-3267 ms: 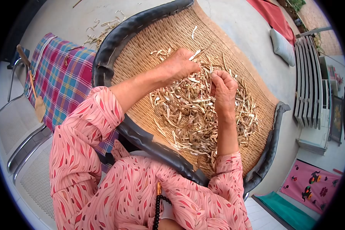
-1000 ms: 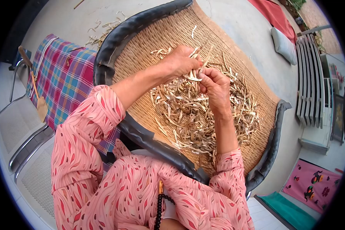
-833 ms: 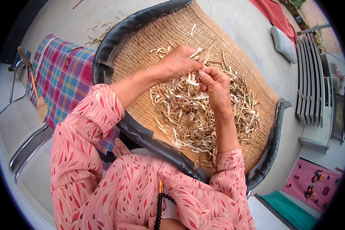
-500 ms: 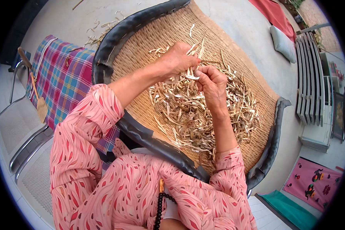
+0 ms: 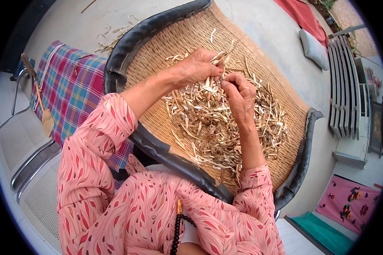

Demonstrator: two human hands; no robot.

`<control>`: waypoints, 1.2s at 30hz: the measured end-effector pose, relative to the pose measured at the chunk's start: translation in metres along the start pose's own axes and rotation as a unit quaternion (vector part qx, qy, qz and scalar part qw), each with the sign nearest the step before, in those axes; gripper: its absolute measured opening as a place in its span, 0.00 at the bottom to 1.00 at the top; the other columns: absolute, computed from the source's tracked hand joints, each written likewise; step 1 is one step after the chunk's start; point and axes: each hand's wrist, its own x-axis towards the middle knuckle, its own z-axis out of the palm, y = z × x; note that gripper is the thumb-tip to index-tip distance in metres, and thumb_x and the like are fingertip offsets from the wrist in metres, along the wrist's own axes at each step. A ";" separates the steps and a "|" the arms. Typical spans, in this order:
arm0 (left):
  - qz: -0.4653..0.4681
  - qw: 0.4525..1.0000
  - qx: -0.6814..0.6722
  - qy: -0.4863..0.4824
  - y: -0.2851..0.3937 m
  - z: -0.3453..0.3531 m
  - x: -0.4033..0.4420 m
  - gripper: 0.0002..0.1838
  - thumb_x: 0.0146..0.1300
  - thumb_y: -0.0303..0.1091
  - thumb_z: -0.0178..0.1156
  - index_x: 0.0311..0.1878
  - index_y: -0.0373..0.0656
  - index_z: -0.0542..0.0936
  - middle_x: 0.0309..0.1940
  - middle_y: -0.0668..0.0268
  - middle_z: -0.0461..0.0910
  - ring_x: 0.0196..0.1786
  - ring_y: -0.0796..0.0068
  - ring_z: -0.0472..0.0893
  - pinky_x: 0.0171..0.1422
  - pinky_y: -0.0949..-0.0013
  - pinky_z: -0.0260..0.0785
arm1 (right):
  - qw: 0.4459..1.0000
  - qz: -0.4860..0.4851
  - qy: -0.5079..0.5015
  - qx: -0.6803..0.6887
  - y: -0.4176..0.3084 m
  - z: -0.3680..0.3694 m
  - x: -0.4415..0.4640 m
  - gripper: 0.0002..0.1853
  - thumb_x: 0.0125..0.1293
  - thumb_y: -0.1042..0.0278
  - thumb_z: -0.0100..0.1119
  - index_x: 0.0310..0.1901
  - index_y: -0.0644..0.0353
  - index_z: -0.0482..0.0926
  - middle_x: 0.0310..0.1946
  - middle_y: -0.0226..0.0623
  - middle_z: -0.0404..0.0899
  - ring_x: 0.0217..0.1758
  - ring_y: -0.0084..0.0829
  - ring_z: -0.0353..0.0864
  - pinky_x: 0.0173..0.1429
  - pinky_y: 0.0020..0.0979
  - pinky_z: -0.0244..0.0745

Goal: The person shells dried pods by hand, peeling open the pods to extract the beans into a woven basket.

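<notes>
My left hand (image 5: 200,67) is closed around several dried bean pods (image 5: 220,56), whose pale tips stick out past the fingers. Close against it, my right hand (image 5: 240,95) pinches with thumb and forefinger at the lower end of the held pods. Exactly what lies between those right fingertips is mostly hidden. Beneath both hands, a heap of dry, split pods and husks (image 5: 217,131) covers the middle of a large woven tray (image 5: 157,49) with a black, stitched rim. A few reddish specks show among the husks just below the left hand.
Metal chairs (image 5: 23,146) and a plaid cloth (image 5: 78,70) with a wooden paddle (image 5: 47,121) stand left. Loose husks (image 5: 115,36) lie on the floor beyond the tray. A cushion (image 5: 313,43), stacked slatted pieces (image 5: 344,85) and a pink cloth (image 5: 347,199) are at right.
My right hand has shifted slightly right and its fingers have moved on the pods. The left hand has turned a little, and the pods in it point more to the upper right.
</notes>
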 end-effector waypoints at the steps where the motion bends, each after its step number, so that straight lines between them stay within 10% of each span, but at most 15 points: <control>1: 0.002 1.000 -0.006 -0.010 0.000 -0.001 0.001 0.04 0.59 0.29 0.55 0.30 0.41 0.75 0.19 0.74 0.71 0.20 0.88 0.66 0.21 0.81 0.57 | 1.000 -0.007 0.007 -0.006 0.002 0.000 0.000 0.02 0.54 0.77 0.58 0.28 0.64 0.76 0.16 0.28 0.70 0.19 0.16 0.65 0.23 0.21 0.60; 11: 0.072 0.996 -0.058 -0.010 -0.013 0.000 0.006 0.09 0.62 0.38 0.57 0.31 0.43 0.74 0.19 0.76 0.68 0.23 0.88 0.66 0.21 0.79 0.57 | 0.995 -0.093 0.010 -0.041 0.004 0.003 0.005 0.03 0.57 0.74 0.59 0.29 0.64 0.76 0.18 0.29 0.73 0.19 0.16 0.67 0.22 0.21 0.62; 13: -0.024 0.991 -0.081 0.103 -0.005 -0.001 0.008 0.08 0.61 0.36 0.58 0.30 0.44 0.72 0.19 0.75 0.68 0.24 0.87 0.67 0.21 0.78 0.57 | 0.997 0.025 0.010 0.076 -0.003 0.003 0.009 0.05 0.60 0.71 0.59 0.31 0.63 0.78 0.19 0.27 0.73 0.20 0.14 0.67 0.23 0.19 0.63; 24: -0.062 0.959 -0.205 0.184 0.002 -0.015 0.009 0.08 0.56 0.31 0.56 0.25 0.39 0.73 0.19 0.67 0.74 0.13 0.83 0.66 0.12 0.79 0.51 | 0.905 -0.040 -0.073 -0.416 0.073 0.047 0.007 0.08 0.54 0.69 0.61 0.26 0.63 0.75 0.27 0.46 0.76 0.23 0.38 0.77 0.27 0.37 0.71; 29: -0.090 0.960 -0.158 0.215 -0.001 -0.016 0.011 0.07 0.56 0.30 0.56 0.24 0.40 0.74 0.17 0.69 0.74 0.14 0.84 0.66 0.12 0.78 0.52 | 0.988 0.094 -0.039 -0.118 0.060 0.025 0.012 0.05 0.54 0.72 0.59 0.26 0.65 0.79 0.17 0.35 0.76 0.20 0.24 0.71 0.25 0.28 0.66; 36: -0.114 0.972 -0.138 0.154 -0.005 -0.003 0.007 0.03 0.55 0.28 0.60 0.28 0.43 0.76 0.19 0.72 0.74 0.17 0.87 0.68 0.15 0.81 0.53 | 0.964 0.189 -0.014 0.185 0.023 0.003 0.012 0.05 0.61 0.73 0.56 0.28 0.63 0.75 0.18 0.23 0.68 0.18 0.12 0.61 0.20 0.16 0.55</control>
